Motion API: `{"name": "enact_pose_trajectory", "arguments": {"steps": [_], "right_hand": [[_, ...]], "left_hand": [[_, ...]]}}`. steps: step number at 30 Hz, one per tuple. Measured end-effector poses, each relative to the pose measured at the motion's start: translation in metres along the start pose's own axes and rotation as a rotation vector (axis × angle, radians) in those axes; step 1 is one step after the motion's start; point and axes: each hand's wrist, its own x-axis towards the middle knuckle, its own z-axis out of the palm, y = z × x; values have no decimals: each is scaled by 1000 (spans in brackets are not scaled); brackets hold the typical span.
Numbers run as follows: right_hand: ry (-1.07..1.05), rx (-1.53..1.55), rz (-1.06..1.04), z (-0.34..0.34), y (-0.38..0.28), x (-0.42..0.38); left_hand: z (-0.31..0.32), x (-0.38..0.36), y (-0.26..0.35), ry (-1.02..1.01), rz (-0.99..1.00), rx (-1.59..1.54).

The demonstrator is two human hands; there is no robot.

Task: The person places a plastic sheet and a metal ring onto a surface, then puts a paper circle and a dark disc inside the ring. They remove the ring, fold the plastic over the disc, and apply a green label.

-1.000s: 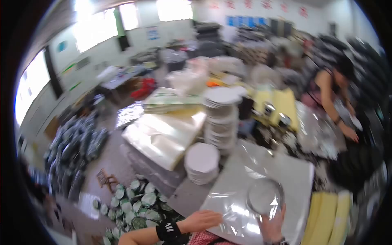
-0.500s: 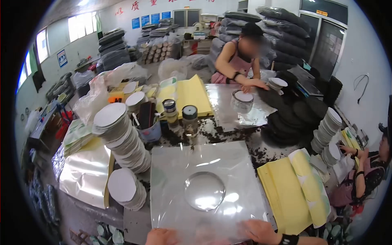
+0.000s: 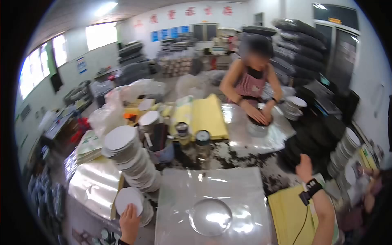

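Note:
My left hand (image 3: 129, 222) rests its outstretched fingers on the top white round disc (image 3: 130, 201) of a short stack at the front left. At the right, my right hand (image 3: 304, 168), with a black band at the wrist, reaches to the near edge of a pile of dark, flat round pieces (image 3: 316, 136). Its fingers are blurred. Between my arms lies a clear plastic sheet (image 3: 175, 204), with a transparent round form (image 3: 211, 217) in its middle.
Tall stacks of white discs (image 3: 139, 169) stand at the left and right. Two lidded jars (image 3: 203, 147) stand behind the sheet, amid dark crumbs. Yellow sheets (image 3: 290, 208) lie at the right. Across the table, a person (image 3: 257, 77) presses a dark round piece into a clear ring.
My hands have left the sheet's front edge: the left to the white stack, the right to the dark pile. The view has tilted up. The person opposite now has both hands on the ring.

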Motion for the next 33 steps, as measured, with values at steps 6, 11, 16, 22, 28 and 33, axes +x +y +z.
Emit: {"name": "enact_pose_trajectory", "arguments": {"steps": [6, 11, 16, 22, 28, 33], "right_hand": [[223, -180, -58, 124, 118, 88], [542, 112, -216, 248, 233, 105], [115, -271, -129, 39, 27, 60], [106, 152, -32, 119, 40, 25], [138, 422, 75, 116, 41, 33], [-68, 345, -16, 201, 144, 85]], "left_hand": [[-23, 13, 23, -60, -81, -7], [-18, 8, 22, -30, -75, 29], [-18, 9, 23, -7, -58, 35], [-16, 10, 21, -10, -70, 32], [-9, 0, 18, 33, -41, -14], [-10, 5, 26, 88, -98, -48]]}}
